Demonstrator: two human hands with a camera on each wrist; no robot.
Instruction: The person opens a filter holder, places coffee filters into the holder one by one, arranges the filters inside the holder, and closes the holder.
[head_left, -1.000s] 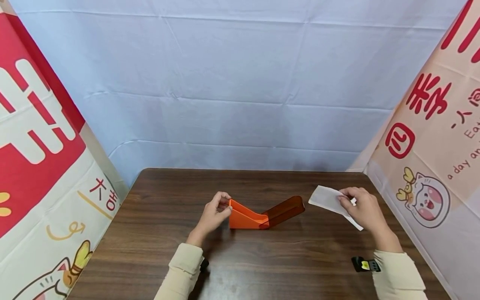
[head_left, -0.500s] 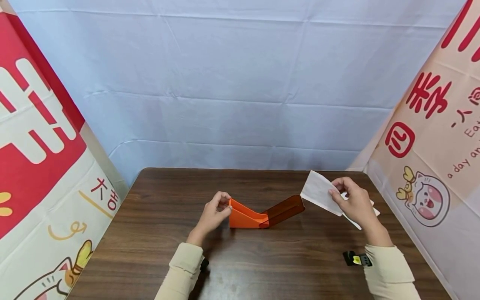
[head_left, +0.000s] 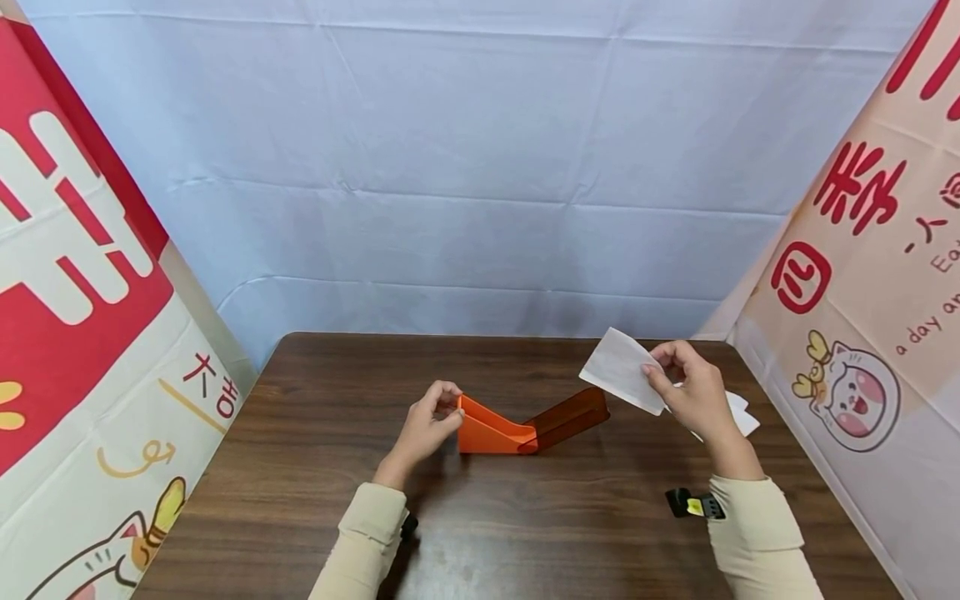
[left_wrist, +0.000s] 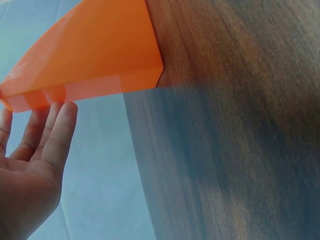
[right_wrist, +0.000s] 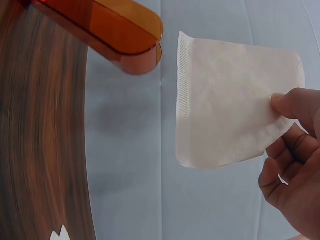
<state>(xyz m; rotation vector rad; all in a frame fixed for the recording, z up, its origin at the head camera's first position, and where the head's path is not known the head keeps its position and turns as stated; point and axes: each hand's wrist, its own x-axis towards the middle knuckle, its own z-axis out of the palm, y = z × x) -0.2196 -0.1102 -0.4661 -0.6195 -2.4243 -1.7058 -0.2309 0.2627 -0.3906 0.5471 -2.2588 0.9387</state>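
Observation:
An orange filter holder (head_left: 491, 432) stands on the table with its translucent brown lid (head_left: 567, 418) swung out to the right. My left hand (head_left: 422, 427) grips its tall left end, thumb on the near side and fingers on the far side. In the left wrist view, the fingertips (left_wrist: 62, 120) touch the lower edge of the orange wall (left_wrist: 115, 45). My right hand (head_left: 697, 392) pinches a white coffee filter paper (head_left: 619, 369) between thumb and fingers, above the table right of the lid. The paper's crimped edge (right_wrist: 183, 100) faces the lid in the right wrist view.
More white filter papers (head_left: 742, 414) lie on the table behind my right hand, partly hidden by it. The brown wooden table (head_left: 570, 525) ends at a pale cloth backdrop (head_left: 450, 167), with printed cloths on both sides.
My right hand has lifted the filter paper and moved it left and away from me, nearer the lid, uncovering more of the papers behind. My left hand and the holder have stayed put.

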